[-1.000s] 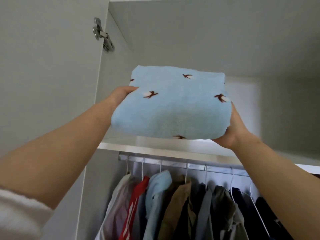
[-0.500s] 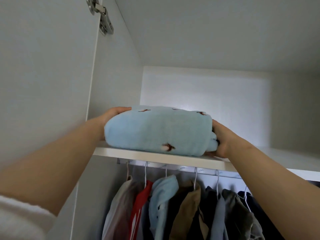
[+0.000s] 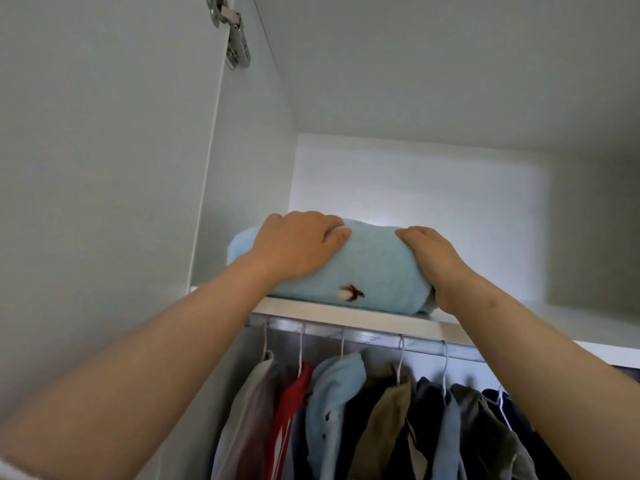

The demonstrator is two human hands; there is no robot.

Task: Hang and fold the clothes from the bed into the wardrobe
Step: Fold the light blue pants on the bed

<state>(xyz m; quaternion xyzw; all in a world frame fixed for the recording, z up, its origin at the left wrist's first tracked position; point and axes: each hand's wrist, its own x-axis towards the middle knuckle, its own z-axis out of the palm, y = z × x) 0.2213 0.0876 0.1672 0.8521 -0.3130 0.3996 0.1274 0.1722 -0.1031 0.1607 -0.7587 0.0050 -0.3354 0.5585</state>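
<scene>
Nearest, at left, the open door [image 3: 104, 168] with a metal hinge [image 3: 232, 32] high up. Low down, hanging clothes [image 3: 332, 410] on white hangers, red, pale blue, tan and dark, packed side by side under the rail [image 3: 374, 339]. Just above, the white shelf [image 3: 346, 317], bearing the folded blue garment [image 3: 374, 271] at its left end, close to the wardrobe's side wall and near the front lip. Left grip [image 3: 298, 247] laid palm-down over the top of the bundle, fingers loosely spread, pressing rather than pinching. Right grip [image 3: 436, 265] flat against the right end and top, fingers stretched over the cloth, clamping nothing.

To finish the placing well: push evenly with both palms, sliding the bundle squarely back from the lip. Keep the folds pressed down meanwhile; soft, thick cloth, probably apt to spring open or drag on the board. Mind the loose layer peeking out low at the right end; tuck it under before letting go. Lift off straight up, snagging nothing.

Farther back, the pale back wall [image 3: 415, 188] of the compartment.

Hard to make out: the garment's far edge, its depth on the shelf, the left grip's fingertips past the crest of the bundle. Out of sight or cut off: the bed, any clothes left there, the lower parts of the hanging row. Hence no judging how much of the task remains.
</scene>
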